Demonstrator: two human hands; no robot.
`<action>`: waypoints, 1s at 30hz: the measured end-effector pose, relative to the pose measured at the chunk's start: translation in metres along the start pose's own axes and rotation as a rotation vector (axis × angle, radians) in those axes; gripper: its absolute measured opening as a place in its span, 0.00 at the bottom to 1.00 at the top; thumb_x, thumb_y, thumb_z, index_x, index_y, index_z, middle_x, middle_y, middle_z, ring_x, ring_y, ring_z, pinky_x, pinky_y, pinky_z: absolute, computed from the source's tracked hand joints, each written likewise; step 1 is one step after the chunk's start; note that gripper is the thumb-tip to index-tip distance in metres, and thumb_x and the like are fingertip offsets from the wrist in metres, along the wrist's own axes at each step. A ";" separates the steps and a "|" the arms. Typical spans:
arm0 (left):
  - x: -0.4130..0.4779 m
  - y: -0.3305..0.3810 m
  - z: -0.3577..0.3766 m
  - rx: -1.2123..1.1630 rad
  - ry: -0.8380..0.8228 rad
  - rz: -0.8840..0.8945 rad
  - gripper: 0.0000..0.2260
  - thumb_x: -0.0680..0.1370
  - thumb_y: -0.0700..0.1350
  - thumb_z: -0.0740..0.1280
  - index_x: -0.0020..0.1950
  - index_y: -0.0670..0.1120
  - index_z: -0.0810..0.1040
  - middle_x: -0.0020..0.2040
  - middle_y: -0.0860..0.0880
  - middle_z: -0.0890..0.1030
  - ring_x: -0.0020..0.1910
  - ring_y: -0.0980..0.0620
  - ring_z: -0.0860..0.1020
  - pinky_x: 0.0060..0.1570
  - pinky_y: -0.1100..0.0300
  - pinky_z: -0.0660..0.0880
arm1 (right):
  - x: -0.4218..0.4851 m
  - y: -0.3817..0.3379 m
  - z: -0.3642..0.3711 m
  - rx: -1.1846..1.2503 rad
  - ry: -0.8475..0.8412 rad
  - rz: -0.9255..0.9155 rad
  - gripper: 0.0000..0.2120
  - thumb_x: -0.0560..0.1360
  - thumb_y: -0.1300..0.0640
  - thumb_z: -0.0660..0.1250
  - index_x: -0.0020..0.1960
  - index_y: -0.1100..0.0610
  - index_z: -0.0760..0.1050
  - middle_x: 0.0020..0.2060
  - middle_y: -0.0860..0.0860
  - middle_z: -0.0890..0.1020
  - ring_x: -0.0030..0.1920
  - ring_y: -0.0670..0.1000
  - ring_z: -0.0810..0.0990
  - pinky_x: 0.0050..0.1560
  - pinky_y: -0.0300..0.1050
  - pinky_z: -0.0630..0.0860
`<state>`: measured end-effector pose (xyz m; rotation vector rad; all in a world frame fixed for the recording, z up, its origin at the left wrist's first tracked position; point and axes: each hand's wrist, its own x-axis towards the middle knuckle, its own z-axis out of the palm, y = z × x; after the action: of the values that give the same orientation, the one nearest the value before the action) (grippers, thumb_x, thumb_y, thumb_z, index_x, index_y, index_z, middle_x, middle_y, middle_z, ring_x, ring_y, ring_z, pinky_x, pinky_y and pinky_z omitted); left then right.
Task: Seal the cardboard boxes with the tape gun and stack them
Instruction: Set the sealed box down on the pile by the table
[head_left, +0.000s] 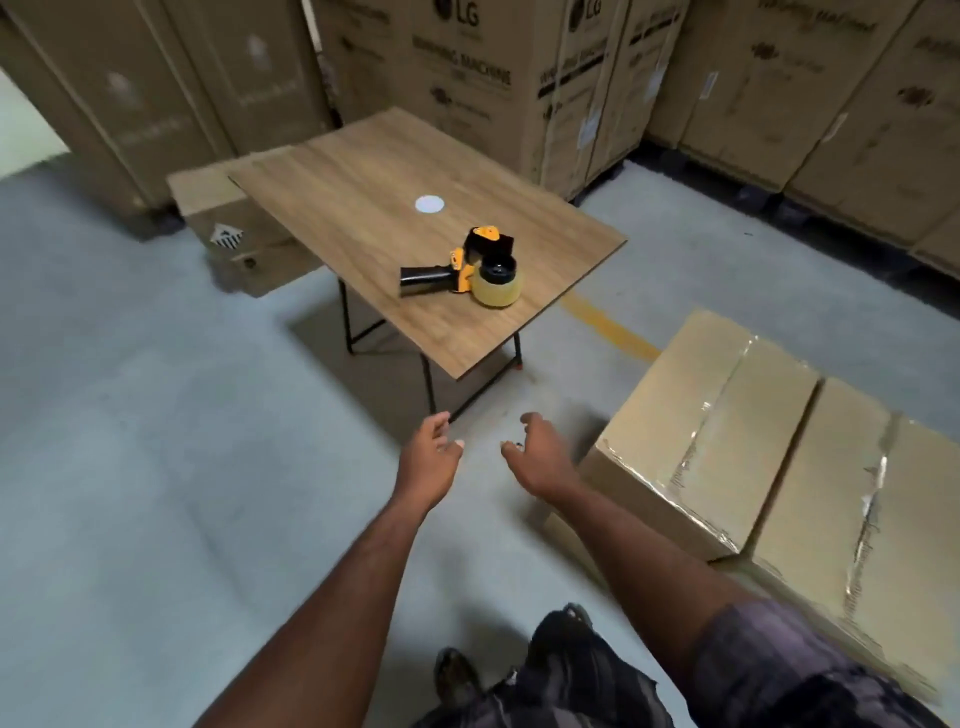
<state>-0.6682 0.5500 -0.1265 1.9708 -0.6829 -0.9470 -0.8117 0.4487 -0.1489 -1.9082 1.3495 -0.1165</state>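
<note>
Both hands empty, between the taped boxes and the tape gun.

The left hand (434, 452) and right hand (537, 452) hang over the floor, fingers loosely curled, gripping nothing. Just to the right, two cardboard boxes (717, 431) sit side by side, tape along their top seams; stacking one likely wants a low grip on opposite sides. Farther on, the tape gun (467, 273) lies on its side on the wooden table (374, 171); best taken by its black handle. Another box (228, 228) waits beyond the table's left corner.

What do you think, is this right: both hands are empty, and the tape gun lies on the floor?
One part is wrong. The head view shows the left hand and right hand empty, but the tape gun lies on the wooden table, not the floor.
</note>
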 end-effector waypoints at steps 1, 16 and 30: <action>0.007 -0.004 -0.018 -0.013 0.031 -0.013 0.21 0.80 0.41 0.68 0.73 0.47 0.72 0.69 0.48 0.77 0.64 0.52 0.77 0.66 0.56 0.72 | 0.007 -0.015 0.010 -0.016 -0.015 -0.020 0.29 0.80 0.52 0.67 0.75 0.64 0.65 0.71 0.62 0.72 0.71 0.60 0.71 0.69 0.49 0.68; 0.181 -0.044 -0.260 -0.067 0.277 -0.157 0.21 0.80 0.41 0.67 0.72 0.48 0.71 0.70 0.50 0.76 0.65 0.52 0.76 0.67 0.55 0.71 | 0.189 -0.268 0.167 -0.033 -0.244 -0.206 0.24 0.81 0.51 0.67 0.70 0.64 0.67 0.66 0.61 0.74 0.67 0.61 0.73 0.64 0.50 0.70; 0.381 -0.027 -0.454 0.078 0.373 -0.079 0.21 0.79 0.40 0.68 0.72 0.46 0.72 0.70 0.46 0.76 0.66 0.48 0.75 0.65 0.56 0.71 | 0.376 -0.497 0.243 0.044 -0.236 -0.243 0.22 0.80 0.53 0.67 0.67 0.67 0.69 0.65 0.62 0.76 0.65 0.62 0.75 0.61 0.49 0.70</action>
<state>-0.0785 0.4839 -0.1189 2.1790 -0.4377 -0.5789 -0.1530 0.3312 -0.1314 -1.9733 0.9499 -0.0389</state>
